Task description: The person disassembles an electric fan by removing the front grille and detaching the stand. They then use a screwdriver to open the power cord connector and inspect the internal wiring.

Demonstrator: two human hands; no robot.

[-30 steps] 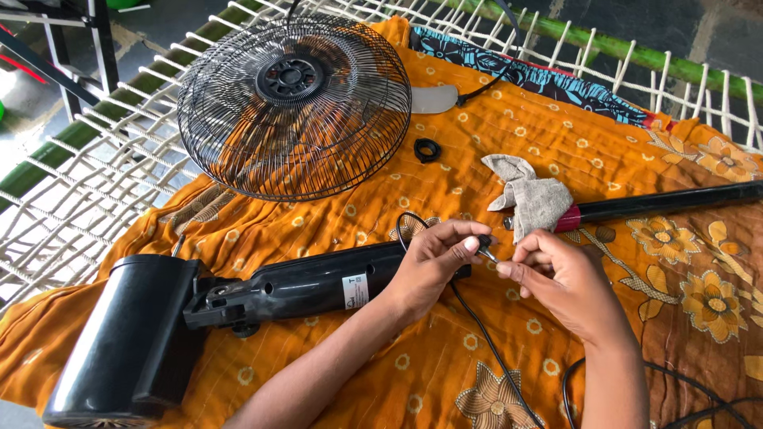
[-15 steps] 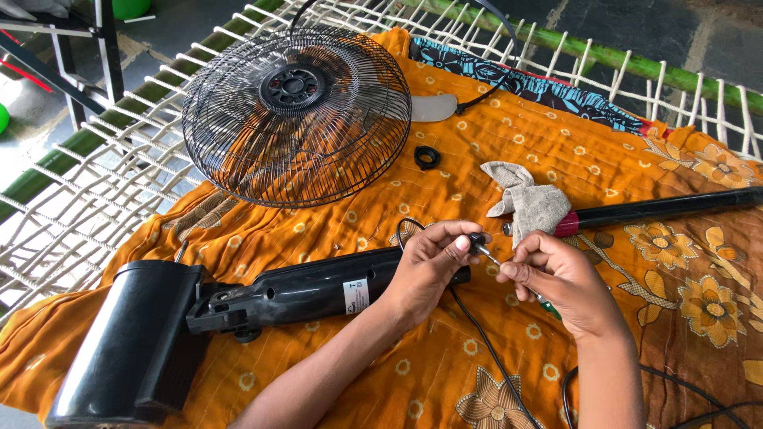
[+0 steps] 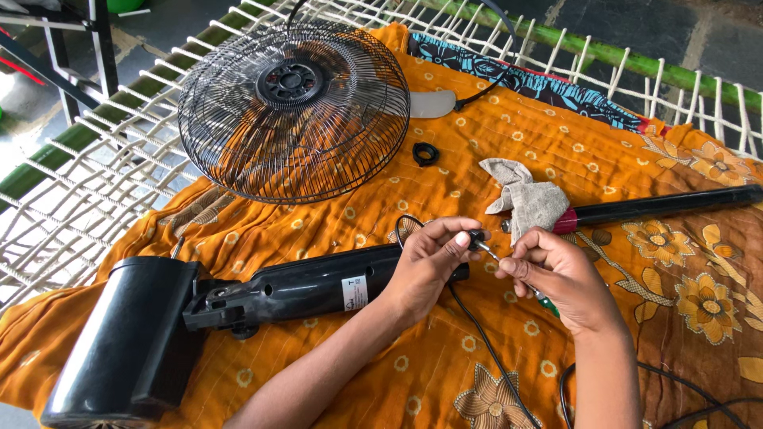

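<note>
Small black part: a little dark piece [image 3: 475, 238] pinched between the thumb and fingertips of the left hand [image 3: 433, 262], just above the end of the fan's neck.
Left hand: fingers drawn together and clamped on that small part; the palm rests over the tip of the black fan neck [image 3: 318, 287].
Screwdriver: a thin metal shaft [image 3: 491, 253] with a green handle showing below the right palm, its tip pointing at the small part.
Right hand: the right hand [image 3: 556, 274] is curled tight around the screwdriver, just beside the left hand, the two nearly touching.
Fan body: the neck runs left to a black cylindrical motor housing [image 3: 127, 342] lying on its side; a white label sits on the neck.
Cord: a thin black cable [image 3: 485, 342] runs from under the left hand down toward the lower edge.
Bedding: everything lies on an orange flowered cloth [image 3: 397, 381], rumpled, spread over a cot of woven white rope [image 3: 95, 183] with a green frame.
Fan guard: a round black wire grille [image 3: 294, 111] lies flat above the hands, well apart from them.
Nearby bits: a small black ring [image 3: 425, 153] beside the grille; a grey rag [image 3: 528, 199] touching the end of a long black pole [image 3: 660, 205].
Room: grey floor shows beyond the cot.
</note>
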